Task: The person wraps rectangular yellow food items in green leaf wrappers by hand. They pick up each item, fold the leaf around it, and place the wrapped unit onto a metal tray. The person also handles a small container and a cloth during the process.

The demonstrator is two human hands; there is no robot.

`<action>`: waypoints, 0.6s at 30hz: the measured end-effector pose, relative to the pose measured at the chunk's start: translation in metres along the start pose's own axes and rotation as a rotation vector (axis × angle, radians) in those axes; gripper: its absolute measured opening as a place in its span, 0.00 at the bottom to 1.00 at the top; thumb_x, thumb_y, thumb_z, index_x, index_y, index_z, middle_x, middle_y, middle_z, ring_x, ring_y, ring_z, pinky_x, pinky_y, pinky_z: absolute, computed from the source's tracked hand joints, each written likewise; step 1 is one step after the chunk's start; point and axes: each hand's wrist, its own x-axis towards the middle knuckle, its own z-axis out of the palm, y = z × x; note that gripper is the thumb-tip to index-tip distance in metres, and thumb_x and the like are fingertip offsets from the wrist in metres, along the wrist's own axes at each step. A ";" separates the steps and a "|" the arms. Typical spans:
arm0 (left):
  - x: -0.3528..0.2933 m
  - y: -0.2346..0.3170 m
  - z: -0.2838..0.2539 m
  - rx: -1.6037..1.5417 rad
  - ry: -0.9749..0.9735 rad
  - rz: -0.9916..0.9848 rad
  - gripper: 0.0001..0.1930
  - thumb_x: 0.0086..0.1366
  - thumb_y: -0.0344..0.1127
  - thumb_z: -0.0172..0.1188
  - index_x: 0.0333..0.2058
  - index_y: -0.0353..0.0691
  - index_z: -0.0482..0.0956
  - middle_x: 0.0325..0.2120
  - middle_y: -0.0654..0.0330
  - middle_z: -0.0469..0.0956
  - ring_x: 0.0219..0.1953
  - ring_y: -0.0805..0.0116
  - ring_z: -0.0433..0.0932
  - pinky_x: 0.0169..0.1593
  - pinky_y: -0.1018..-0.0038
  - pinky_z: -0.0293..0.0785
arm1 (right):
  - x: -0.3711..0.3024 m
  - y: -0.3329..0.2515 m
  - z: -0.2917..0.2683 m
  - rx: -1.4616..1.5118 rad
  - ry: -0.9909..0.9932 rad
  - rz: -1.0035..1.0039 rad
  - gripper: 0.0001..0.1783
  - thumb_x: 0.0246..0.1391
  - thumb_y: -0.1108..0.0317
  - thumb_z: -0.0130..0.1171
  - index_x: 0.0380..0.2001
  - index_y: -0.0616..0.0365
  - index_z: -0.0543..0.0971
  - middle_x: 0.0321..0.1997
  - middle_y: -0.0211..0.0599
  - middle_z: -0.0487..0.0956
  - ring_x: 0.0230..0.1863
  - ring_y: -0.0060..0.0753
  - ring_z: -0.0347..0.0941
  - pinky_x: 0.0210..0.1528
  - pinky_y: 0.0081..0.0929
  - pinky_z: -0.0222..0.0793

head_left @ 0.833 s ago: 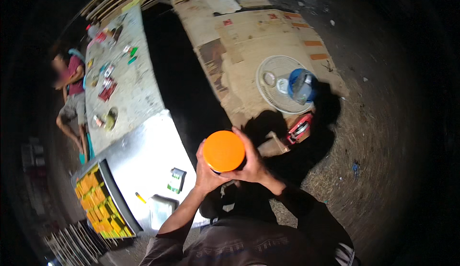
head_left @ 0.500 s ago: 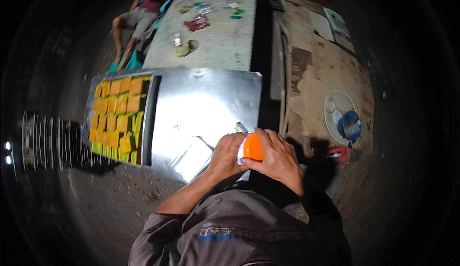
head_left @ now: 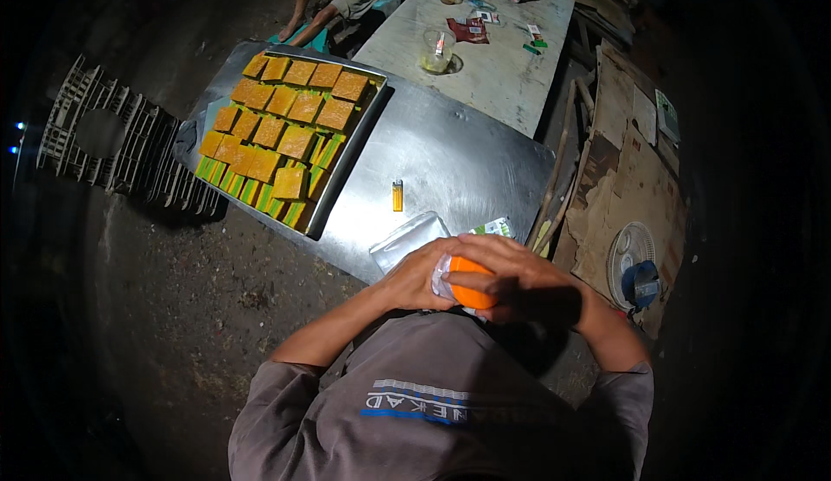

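Close to my body, over the near edge of the metal table (head_left: 450,148), both hands hold a clear jar (head_left: 441,278) with an orange screw lid (head_left: 473,282). My left hand (head_left: 417,275) wraps round the jar's body. The fingers of my right hand (head_left: 524,269) bend over and around the lid; part of that hand is in shadow. Clear plastic bags (head_left: 409,238) lie flat just beyond my left hand. A green and white packet (head_left: 495,227) is partly hidden behind my right hand. Farther off lies a yellow lighter (head_left: 397,195).
At the left of the table a metal tray (head_left: 362,148) carries rows of orange-topped, green-striped cake squares (head_left: 296,142). Plastic crates (head_left: 104,135) stand left. Beyond is a wooden table (head_left: 389,44) with a cup (head_left: 437,51) and a seated person's legs (head_left: 316,0). Cardboard (head_left: 619,187) lies right.
The view has turned, so the tray and tables appear rotated. The jar has come nearer my body, and my right hand's fingers have shifted across the lid. The lighter shows clearly now.
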 end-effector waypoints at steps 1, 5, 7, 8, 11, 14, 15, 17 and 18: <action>-0.006 -0.005 -0.003 0.018 0.093 -0.040 0.49 0.42 0.40 0.76 0.63 0.36 0.63 0.57 0.46 0.70 0.60 0.48 0.71 0.63 0.61 0.68 | 0.006 0.009 -0.008 0.082 -0.026 -0.071 0.42 0.41 0.56 0.77 0.62 0.50 0.73 0.68 0.46 0.66 0.66 0.55 0.66 0.66 0.41 0.65; -0.020 -0.010 -0.008 -0.004 0.425 -0.062 0.55 0.38 0.37 0.81 0.64 0.36 0.58 0.56 0.48 0.71 0.59 0.53 0.72 0.63 0.63 0.69 | 0.001 0.082 0.001 0.318 0.478 0.400 0.45 0.47 0.54 0.73 0.67 0.54 0.67 0.72 0.43 0.64 0.70 0.41 0.62 0.67 0.39 0.62; -0.014 -0.026 -0.006 -0.005 0.497 -0.037 0.57 0.37 0.36 0.82 0.65 0.37 0.55 0.56 0.48 0.70 0.60 0.52 0.72 0.62 0.63 0.69 | 0.003 0.148 0.042 0.086 0.536 0.578 0.46 0.46 0.53 0.73 0.68 0.54 0.66 0.71 0.45 0.65 0.70 0.48 0.62 0.68 0.41 0.61; -0.012 -0.025 -0.008 0.009 0.509 -0.020 0.57 0.37 0.36 0.82 0.65 0.37 0.55 0.56 0.48 0.69 0.59 0.52 0.72 0.62 0.63 0.69 | 0.000 0.177 0.068 -0.020 0.503 0.700 0.47 0.46 0.53 0.72 0.68 0.54 0.66 0.70 0.46 0.65 0.70 0.50 0.62 0.69 0.41 0.60; -0.011 -0.021 -0.015 0.067 0.544 0.000 0.57 0.37 0.35 0.82 0.65 0.37 0.55 0.57 0.47 0.69 0.59 0.50 0.72 0.62 0.62 0.69 | 0.003 0.220 0.128 -0.152 0.328 0.846 0.47 0.44 0.51 0.73 0.67 0.51 0.67 0.70 0.48 0.64 0.70 0.53 0.60 0.70 0.41 0.59; -0.013 -0.017 -0.021 0.140 0.559 -0.022 0.58 0.36 0.35 0.82 0.65 0.37 0.55 0.58 0.46 0.68 0.59 0.46 0.71 0.62 0.59 0.68 | 0.004 0.223 0.148 -0.288 0.361 0.782 0.38 0.48 0.54 0.71 0.62 0.52 0.72 0.65 0.47 0.70 0.65 0.51 0.66 0.67 0.41 0.62; -0.012 -0.018 -0.021 0.185 0.555 -0.026 0.58 0.35 0.34 0.82 0.65 0.38 0.55 0.58 0.46 0.68 0.60 0.45 0.70 0.63 0.59 0.68 | 0.000 0.221 0.150 -0.275 0.414 0.751 0.35 0.49 0.55 0.71 0.60 0.53 0.74 0.63 0.47 0.72 0.63 0.51 0.68 0.65 0.41 0.63; -0.017 -0.020 -0.024 0.287 0.573 -0.047 0.58 0.34 0.33 0.81 0.65 0.38 0.56 0.58 0.46 0.68 0.60 0.43 0.69 0.63 0.57 0.67 | 0.019 0.182 0.115 -0.045 0.610 0.604 0.28 0.52 0.59 0.69 0.55 0.55 0.78 0.58 0.46 0.76 0.58 0.48 0.72 0.60 0.40 0.68; -0.019 -0.020 -0.025 0.337 0.581 -0.055 0.57 0.34 0.32 0.81 0.65 0.38 0.56 0.58 0.45 0.68 0.60 0.42 0.69 0.63 0.56 0.67 | 0.037 0.131 0.085 0.105 0.696 0.537 0.19 0.55 0.65 0.67 0.50 0.57 0.81 0.50 0.44 0.79 0.49 0.45 0.77 0.52 0.36 0.72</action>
